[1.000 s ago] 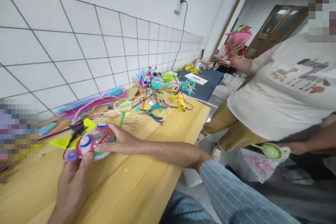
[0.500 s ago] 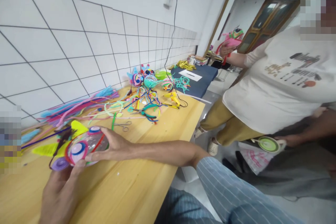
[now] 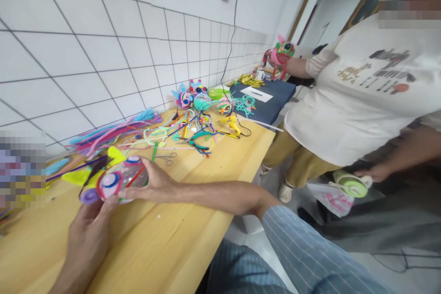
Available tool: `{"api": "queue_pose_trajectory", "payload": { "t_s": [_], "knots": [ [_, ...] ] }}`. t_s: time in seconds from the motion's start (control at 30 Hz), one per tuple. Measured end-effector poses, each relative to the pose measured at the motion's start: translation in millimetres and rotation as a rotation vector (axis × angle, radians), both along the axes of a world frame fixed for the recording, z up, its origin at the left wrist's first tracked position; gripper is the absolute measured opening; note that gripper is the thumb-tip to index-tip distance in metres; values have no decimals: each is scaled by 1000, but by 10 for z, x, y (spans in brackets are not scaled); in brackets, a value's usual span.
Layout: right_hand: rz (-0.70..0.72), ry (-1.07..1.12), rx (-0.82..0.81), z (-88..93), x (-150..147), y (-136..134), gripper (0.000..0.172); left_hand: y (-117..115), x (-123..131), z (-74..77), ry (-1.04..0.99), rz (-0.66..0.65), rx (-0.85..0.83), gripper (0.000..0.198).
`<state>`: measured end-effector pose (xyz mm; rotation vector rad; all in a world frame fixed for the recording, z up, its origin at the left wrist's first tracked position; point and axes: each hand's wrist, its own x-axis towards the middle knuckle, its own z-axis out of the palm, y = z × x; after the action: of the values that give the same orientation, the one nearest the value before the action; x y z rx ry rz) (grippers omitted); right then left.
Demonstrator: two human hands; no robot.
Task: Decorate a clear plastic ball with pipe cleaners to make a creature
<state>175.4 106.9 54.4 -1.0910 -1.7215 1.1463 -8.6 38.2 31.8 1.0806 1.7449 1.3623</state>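
Between my two hands is a fish-shaped craft (image 3: pixel 110 181) with a clear body, round blue-and-white eyes, a purple coiled mouth and yellow fins. My left hand (image 3: pixel 90 234) grips it from below, near the mouth. Across its clear end, beside a red strip, lies the thumb of my right hand (image 3: pixel 153 183), whose other fingers are partly hidden behind the body. Just beyond my right hand, small scissors (image 3: pixel 168 159) rest on the wooden table (image 3: pixel 172 220). Pliers with teal handles (image 3: pixel 198 141) lie farther back.
Along the tiled wall runs a pile of pipe cleaners (image 3: pixel 113 131). Several finished fish crafts (image 3: pixel 183 98) and a yellow glue gun (image 3: pixel 231 124) with a cord stand toward the back. On the right, a person (image 3: pixel 351 92) holds another fish craft (image 3: pixel 282 52); a further hand holds a green cup (image 3: pixel 353 184).
My view has shifted slightly, moving the table things right and up in the picture. My hands keep their hold. The standing person's fish craft has moved left, toward the wall.
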Motion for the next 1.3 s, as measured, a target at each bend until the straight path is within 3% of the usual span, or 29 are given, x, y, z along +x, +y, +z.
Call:
{"api": "queue_pose_trajectory", "payload": {
  "t_s": [0.1,0.23,0.47,0.7,0.87,1.07,1.3],
  "knots": [
    [160,219,-17,-26,-20,-44,87,-38,6,-12,-44,-66,99,64],
    [129,234,-71,-111,-41,-67,85,-41,69,-47,-109,-192,229,77],
    [128,222,8,-278,-2,108,110,118,39,-314,-421,-326,364,86],
    [133,232,-4,-385,-14,96,111,119,59,-291,-371,-325,380,87],
    [174,270,-12,-371,-12,98,105,114,72,-265,-410,-322,396,82],
    [135,296,27,-333,-2,79,95,45,128,-184,-470,-418,401,84],
    [137,283,37,-376,1,102,92,61,114,-220,-455,-398,369,78]
  ]
}}
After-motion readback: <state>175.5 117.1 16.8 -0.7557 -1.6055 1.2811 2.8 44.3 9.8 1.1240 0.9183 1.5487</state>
